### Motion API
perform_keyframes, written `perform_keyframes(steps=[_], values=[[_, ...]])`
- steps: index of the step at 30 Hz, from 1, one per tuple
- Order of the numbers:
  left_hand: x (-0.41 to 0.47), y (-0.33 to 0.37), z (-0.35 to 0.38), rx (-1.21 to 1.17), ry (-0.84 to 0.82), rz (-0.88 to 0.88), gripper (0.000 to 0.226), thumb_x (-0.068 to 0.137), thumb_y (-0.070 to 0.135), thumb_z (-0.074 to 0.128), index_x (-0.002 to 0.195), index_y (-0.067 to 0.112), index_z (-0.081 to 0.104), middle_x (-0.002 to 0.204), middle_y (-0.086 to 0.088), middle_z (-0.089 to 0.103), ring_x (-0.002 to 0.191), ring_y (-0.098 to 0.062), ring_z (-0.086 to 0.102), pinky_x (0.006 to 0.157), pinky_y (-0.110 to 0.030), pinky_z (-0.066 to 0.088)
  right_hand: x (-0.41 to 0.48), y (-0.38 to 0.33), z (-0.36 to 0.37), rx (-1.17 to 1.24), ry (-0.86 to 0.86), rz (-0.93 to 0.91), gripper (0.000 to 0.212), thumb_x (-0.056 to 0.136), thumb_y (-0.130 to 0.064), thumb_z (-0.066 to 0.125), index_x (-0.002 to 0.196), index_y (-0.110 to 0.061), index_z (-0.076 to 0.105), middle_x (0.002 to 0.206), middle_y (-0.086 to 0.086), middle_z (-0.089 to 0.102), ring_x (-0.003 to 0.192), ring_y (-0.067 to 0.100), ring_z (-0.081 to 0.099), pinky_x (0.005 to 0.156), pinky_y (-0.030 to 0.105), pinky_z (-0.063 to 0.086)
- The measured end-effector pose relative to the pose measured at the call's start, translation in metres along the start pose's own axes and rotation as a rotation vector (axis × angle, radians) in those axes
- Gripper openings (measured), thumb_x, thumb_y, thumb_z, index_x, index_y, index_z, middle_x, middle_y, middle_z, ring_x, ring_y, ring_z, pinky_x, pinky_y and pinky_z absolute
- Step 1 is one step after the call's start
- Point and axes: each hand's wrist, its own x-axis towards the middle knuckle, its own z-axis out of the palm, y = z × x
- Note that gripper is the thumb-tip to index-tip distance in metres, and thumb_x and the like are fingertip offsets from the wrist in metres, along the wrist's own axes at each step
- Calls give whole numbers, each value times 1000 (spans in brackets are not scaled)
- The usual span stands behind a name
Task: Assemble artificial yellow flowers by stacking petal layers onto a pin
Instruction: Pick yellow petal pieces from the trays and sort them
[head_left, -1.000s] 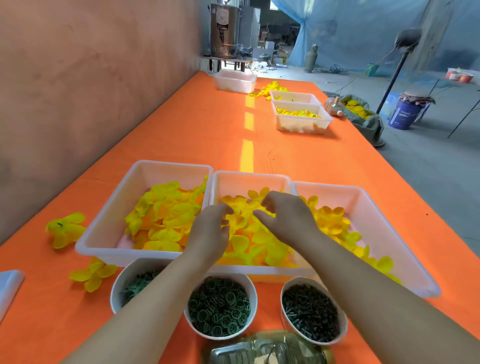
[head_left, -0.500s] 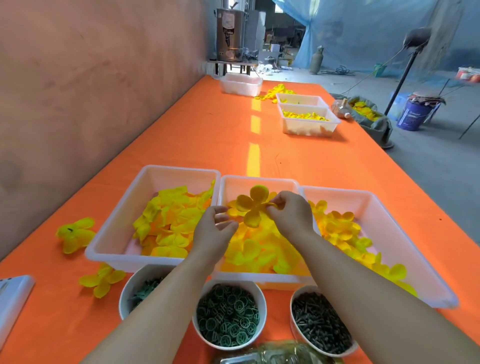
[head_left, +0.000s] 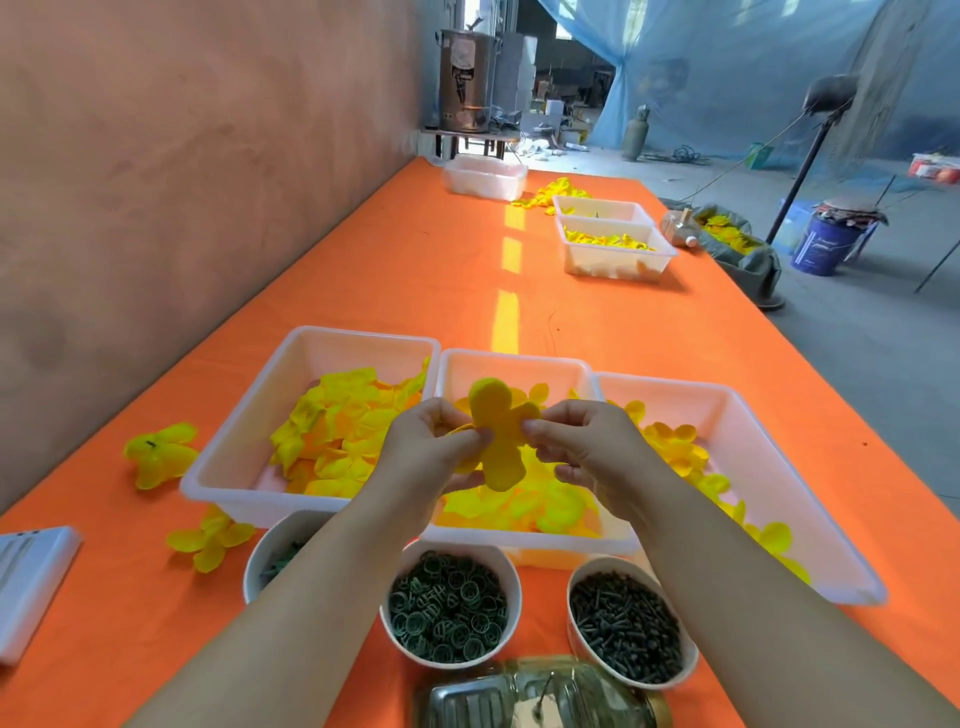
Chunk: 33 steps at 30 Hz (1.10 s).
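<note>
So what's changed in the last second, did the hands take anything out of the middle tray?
Yes. Both hands were down among the petals in the middle tray. They have risen, and the left hand and right hand now pinch one yellow petal layer between them above it. The other trays, bowls and loose flowers on the cloth stayed where they were.

We see a steel urn (head_left: 465, 78) far back, a gas cylinder (head_left: 635, 136) near a blue curtain (head_left: 727, 62), and a blue bucket (head_left: 826, 244) on the floor (head_left: 857, 364).

Head-worn wide-angle view, looking forward and down, close over hands (head_left: 431, 452), along orange table (head_left: 415, 270)
</note>
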Motion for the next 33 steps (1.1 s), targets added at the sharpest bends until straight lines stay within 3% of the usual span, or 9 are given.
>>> perform_keyframes(steps=[2, 8, 12, 16, 19, 24, 27, 30, 33], values=[[-7, 7, -1, 27, -89, -40, 16, 86, -4, 68, 93, 7, 59, 92, -11, 65, 80, -25, 68, 57, -34, 58, -5, -4, 2, -41, -33, -25, 21, 81, -18, 80, 76, -17, 60, 64, -4, 65, 55, 6, 59, 57, 23, 42], [-24, 7, -4, 0, -300, -256, 48, 75, 29, 75, 118, 11, 66, 106, -15, 75, 92, -29, 74, 67, -37, 59, -18, -9, 7, -273, -45, -147, 32, 75, -6, 84, 59, -13, 57, 53, 0, 64, 47, 9, 56, 49, 23, 41], [-26, 2, 2, 29, -119, -207, 21, 89, 18, 70, 109, 11, 70, 91, -7, 77, 78, -21, 74, 64, -37, 59, -24, -3, 27, -757, 251, -413, 26, 73, -19, 80, 59, -22, 58, 63, -3, 62, 66, 18, 59, 61, 33, 45], [-30, 5, 9, 69, -35, -45, 10, 89, 18, 71, 83, 9, 73, 73, -19, 71, 58, -28, 67, 63, -36, 54, -34, 7, 38, -841, 410, -630, 13, 74, -14, 73, 68, -16, 61, 68, 2, 62, 69, 26, 57, 58, 35, 38], [-34, 16, -5, 101, -125, -73, 18, 81, 27, 76, 78, 9, 76, 77, -24, 72, 62, -29, 66, 69, -41, 50, -40, 6, 28, -676, 285, -623, 22, 72, -8, 76, 64, -21, 60, 62, -3, 59, 62, 21, 55, 58, 37, 44], [-34, 36, -27, 559, -359, 50, 39, 77, 9, 83, 112, 22, 71, 107, -9, 75, 95, -16, 73, 84, -37, 60, -49, -2, 11, -715, -86, -575, 22, 78, -11, 81, 69, -23, 66, 59, -11, 58, 58, 7, 56, 59, 30, 46], [-34, 43, -24, 736, -501, 107, 27, 87, 8, 75, 111, 21, 72, 107, -7, 76, 99, -10, 70, 93, -43, 56, -50, -4, 8, -743, -185, -561, 7, 83, -14, 79, 79, -12, 73, 71, 5, 70, 69, 20, 68, 65, 38, 53], [-40, 38, -24, 617, -629, -31, 18, 98, 13, 62, 113, 16, 71, 102, -2, 77, 92, -11, 70, 76, -36, 59, -49, -7, 3, -688, -229, -546, 5, 88, -10, 73, 85, -6, 76, 73, 7, 72, 69, 17, 67, 65, 34, 51], [-48, 23, -13, 461, -496, -29, 21, 101, 8, 53, 102, 18, 71, 76, 11, 74, 72, -2, 71, 59, -22, 57, -46, -6, 4, -690, -173, -582, 6, 90, -11, 71, 88, -7, 75, 76, 2, 71, 73, 18, 66, 70, 37, 51]])
